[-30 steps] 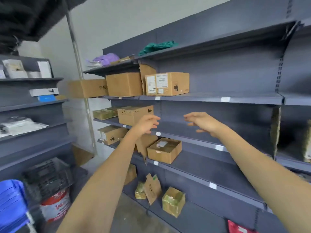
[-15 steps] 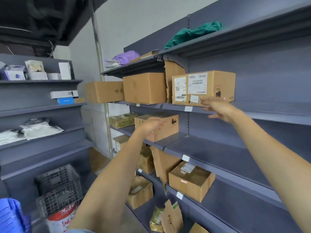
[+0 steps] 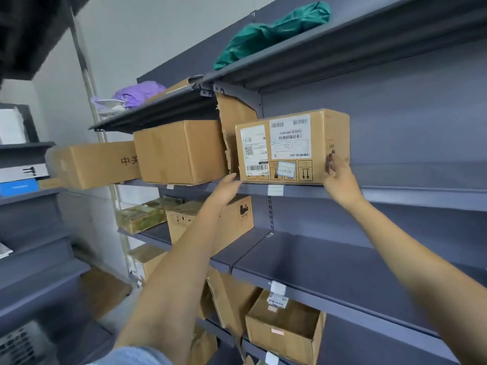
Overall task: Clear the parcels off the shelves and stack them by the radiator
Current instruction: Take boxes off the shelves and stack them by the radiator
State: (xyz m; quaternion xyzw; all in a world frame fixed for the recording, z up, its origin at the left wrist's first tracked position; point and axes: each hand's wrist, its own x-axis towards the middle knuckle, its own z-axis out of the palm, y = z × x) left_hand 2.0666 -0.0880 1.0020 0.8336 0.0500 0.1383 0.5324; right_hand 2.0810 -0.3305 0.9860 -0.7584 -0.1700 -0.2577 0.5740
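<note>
I am reaching up with both hands toward a labelled cardboard parcel (image 3: pixel 292 147) that is sitting on the grey metal shelf (image 3: pixel 421 193) just above my wrists. My right hand (image 3: pixel 340 180) is touching the parcel's lower right corner, fingers lying up against its smooth brown face; whether the thumb is hooking round the far side I cannot tell. My left hand (image 3: pixel 226 188) is hanging released, fingers straight, just below and beside the parcel's lower left corner, right at the shelf lip, and I cannot tell if it is touching the card. The parcel is a crisp rectangular carton with white printed labels covering much of its front and a row of black handling symbols along the bottom edge. Pressing against its left side is a torn cardboard sheet (image 3: pixel 234 122) with a ragged edge, standing upright, and past my left hand is a plain brown box (image 3: pixel 181 151) with softly dented faces. To the right of my right hand the shelf surface is running on flat and bare, giving open room on that side. Below my arms the next shelf down (image 3: pixel 329 262) is showing a wide matte stretch, and a shorter stamped box (image 3: pixel 238 216) is sitting behind my left forearm
</note>
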